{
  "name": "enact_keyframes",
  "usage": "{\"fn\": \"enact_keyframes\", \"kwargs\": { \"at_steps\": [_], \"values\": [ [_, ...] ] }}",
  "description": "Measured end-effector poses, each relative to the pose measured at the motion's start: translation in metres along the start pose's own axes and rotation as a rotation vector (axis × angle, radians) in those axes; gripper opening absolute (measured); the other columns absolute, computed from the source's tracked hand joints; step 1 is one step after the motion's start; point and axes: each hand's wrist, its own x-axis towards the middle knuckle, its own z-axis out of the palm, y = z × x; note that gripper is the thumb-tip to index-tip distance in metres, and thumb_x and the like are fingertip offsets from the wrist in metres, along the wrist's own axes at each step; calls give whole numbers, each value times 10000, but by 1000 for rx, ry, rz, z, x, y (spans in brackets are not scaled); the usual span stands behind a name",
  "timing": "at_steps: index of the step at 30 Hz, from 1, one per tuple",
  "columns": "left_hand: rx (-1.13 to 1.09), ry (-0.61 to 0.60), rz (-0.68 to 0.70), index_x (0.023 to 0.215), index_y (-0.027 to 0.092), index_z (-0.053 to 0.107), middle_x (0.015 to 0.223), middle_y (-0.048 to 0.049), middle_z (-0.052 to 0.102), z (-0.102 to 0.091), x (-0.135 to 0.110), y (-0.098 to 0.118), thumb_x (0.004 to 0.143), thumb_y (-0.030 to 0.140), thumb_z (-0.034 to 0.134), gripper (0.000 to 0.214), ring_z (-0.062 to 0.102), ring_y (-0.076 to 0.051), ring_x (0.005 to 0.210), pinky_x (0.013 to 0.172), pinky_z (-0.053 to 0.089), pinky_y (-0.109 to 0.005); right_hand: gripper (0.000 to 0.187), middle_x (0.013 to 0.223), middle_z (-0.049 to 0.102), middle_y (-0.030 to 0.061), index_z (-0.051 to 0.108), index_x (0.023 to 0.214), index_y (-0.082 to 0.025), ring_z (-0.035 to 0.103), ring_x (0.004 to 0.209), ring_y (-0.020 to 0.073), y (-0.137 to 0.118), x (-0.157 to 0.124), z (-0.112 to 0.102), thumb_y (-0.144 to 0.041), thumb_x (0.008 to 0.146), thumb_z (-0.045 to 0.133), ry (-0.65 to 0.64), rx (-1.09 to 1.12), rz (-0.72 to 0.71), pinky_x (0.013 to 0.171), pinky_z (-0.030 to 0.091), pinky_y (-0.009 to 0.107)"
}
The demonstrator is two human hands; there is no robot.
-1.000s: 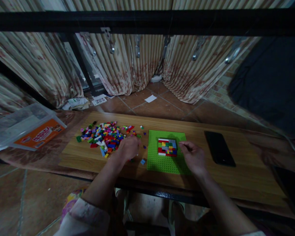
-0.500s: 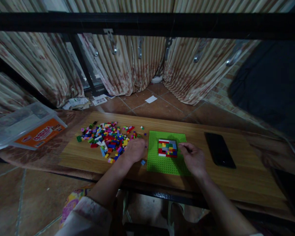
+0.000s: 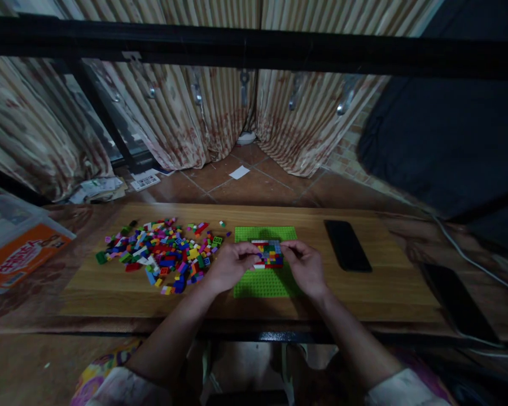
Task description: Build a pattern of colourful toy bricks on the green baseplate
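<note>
A green studded baseplate (image 3: 265, 285) lies on the wooden board, bearing a low block of mixed-colour toy bricks (image 3: 273, 256). My left hand (image 3: 231, 266) is over the plate's left side, thumb and forefinger pinched at the block's left edge. A small purple brick (image 3: 259, 256) appears between those fingertips. On the other side, my right hand (image 3: 307, 268) is closed in a pinch, its fingertips against the block's upper right corner; whatever they may hold is too small to make out. Left of the plate spreads a heap of loose bricks (image 3: 167, 254) in many colours.
A black phone (image 3: 347, 246) lies right of the plate, and a second dark flat device (image 3: 459, 301) rests near the right edge with a cable. The clear plastic box (image 3: 21, 256) with an orange label stands at the far left. A dark bar (image 3: 254, 51) crosses above the board.
My left hand has moved right, from beside the heap to the brick block on the plate. The right hand has closed in on the block's corner. The view has shifted to the right.
</note>
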Motion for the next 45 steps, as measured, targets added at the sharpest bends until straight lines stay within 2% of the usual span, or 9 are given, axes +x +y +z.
{"fn": "enact_keyframes", "kwargs": {
  "at_steps": [5,14,21,26,33,38,45],
  "values": [
    [-20,19,-45,877,122,644,725,-2,654,5,1,3,815,216,576,132,551,-92,578,600,463,-218,223,799,720,43,697,828,-190,644,728,183,-3,-4,4,-387,783,603,-37,39,-46,711,495,299],
    [606,122,187,908,225,684,945,-9,708,27,12,-3,874,204,532,158,645,-144,833,760,483,-245,239,751,714,39,697,823,-175,634,674,175,0,7,-9,-375,793,568,59,-48,-23,648,477,281],
    [928,59,236,943,243,675,952,-20,681,39,18,-3,899,221,503,178,633,-161,873,787,488,-267,184,811,725,36,706,842,-194,647,717,177,3,6,-7,-264,805,540,-49,-315,40,705,478,300],
    [986,68,263,917,233,661,959,-26,663,43,20,-7,900,229,502,160,628,-172,865,763,491,-275,184,818,729,39,711,876,-194,657,727,176,1,6,-7,-228,818,540,-91,-416,86,697,477,292],
    [956,117,246,982,243,631,984,-14,663,46,20,-10,900,223,503,153,627,-167,890,756,483,-268,174,821,730,35,711,874,-197,664,756,183,1,6,-7,-213,812,549,-104,-405,100,721,477,297],
    [950,167,235,952,228,618,982,-18,663,47,20,-11,905,231,498,129,624,-170,882,739,472,-271,176,824,729,42,710,880,-186,664,753,180,1,6,-7,-210,809,550,-111,-384,97,723,481,294],
    [989,168,323,918,237,632,916,-16,655,47,18,-17,933,240,447,185,608,-162,830,696,452,-267,172,811,731,32,710,868,-199,664,737,173,1,6,-7,-226,812,550,-103,-398,84,712,483,288]
  ]
}}
